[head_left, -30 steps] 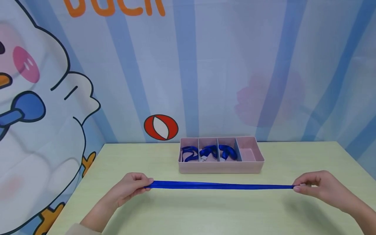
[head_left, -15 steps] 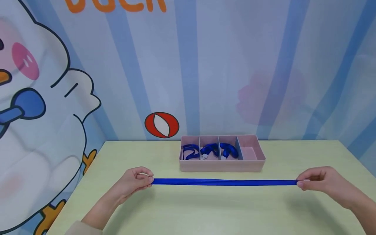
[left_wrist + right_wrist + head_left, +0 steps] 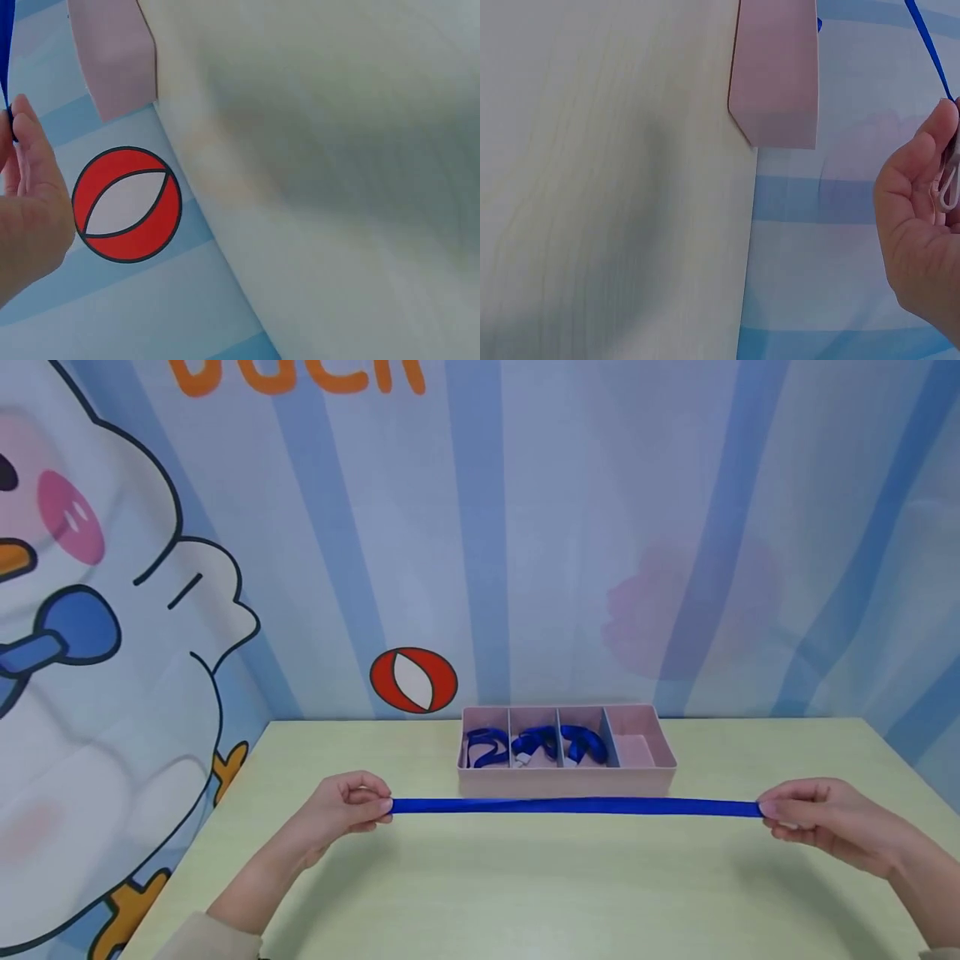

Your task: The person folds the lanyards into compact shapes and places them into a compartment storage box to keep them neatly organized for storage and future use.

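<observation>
A blue lanyard point(image 3: 577, 806) is stretched level above the table in the head view, crossing just in front of a pink box point(image 3: 562, 782). My left hand point(image 3: 341, 810) pinches its left end between thumb and fingers. At the other end, my right hand point(image 3: 836, 818) pinches it the same way. From the right wrist, a pale loop point(image 3: 950, 187) shows inside the curled fingers of that hand. The left wrist view catches the strap point(image 3: 6, 52) running up from my left fingertips.
Divided into compartments, the box holds several coiled blue lanyards point(image 3: 491, 749), some with white ends. It stands at the back of the pale table point(image 3: 555, 893), against a striped blue backdrop point(image 3: 555, 527) with a cartoon duck point(image 3: 97, 710).
Both hands have risen in the head view, carrying the lanyard up until it overlaps the box's lower front edge. The strap is level and its flat face shows wider at the right.
</observation>
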`<state>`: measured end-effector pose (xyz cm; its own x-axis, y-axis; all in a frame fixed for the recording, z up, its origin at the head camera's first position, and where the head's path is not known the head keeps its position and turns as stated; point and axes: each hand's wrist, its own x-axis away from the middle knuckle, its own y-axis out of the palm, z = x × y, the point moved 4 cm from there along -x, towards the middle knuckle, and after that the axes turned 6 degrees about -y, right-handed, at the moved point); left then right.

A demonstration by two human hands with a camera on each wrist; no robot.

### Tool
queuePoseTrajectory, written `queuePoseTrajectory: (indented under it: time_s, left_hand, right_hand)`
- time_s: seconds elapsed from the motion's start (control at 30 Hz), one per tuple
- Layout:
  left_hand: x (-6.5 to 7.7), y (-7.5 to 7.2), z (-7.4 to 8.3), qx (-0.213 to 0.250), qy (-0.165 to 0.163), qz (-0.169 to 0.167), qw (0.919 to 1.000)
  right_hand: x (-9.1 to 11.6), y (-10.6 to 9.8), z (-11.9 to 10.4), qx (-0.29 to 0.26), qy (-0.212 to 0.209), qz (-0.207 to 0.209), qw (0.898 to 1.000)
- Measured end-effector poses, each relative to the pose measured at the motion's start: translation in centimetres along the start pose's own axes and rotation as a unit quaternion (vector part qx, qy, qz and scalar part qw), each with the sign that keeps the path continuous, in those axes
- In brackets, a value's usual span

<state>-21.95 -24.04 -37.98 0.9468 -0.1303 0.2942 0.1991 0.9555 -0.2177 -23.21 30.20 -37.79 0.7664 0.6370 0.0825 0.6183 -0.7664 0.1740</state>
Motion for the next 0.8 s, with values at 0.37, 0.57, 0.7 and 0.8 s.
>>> queuePoseTrajectory:
  time_s: [0.37,0.57,0.7,0.8]
  left_hand:
    - [0.2,1.7,2.8,0.019,0.027,0.019,0.9993]
    - [0.1,3.8,4.0,0.024,0.030,0.015,0.9991]
    - [-0.1,5.1,4.7,0.034,0.040,-0.002,0.9986]
    - [-0.3,6.1,5.2,0.052,0.039,-0.019,0.9977]
  right_hand:
    - [-1.7,1.7,-1.9,-0.062,-0.001,0.035,0.997]
    - [-3.2,3.4,-2.8,-0.030,0.014,0.081,0.996]
    - [-4.2,4.5,-3.3,0.010,0.015,0.084,0.996]
    - [-5.0,5.5,-3.5,0.022,0.013,0.075,0.997]
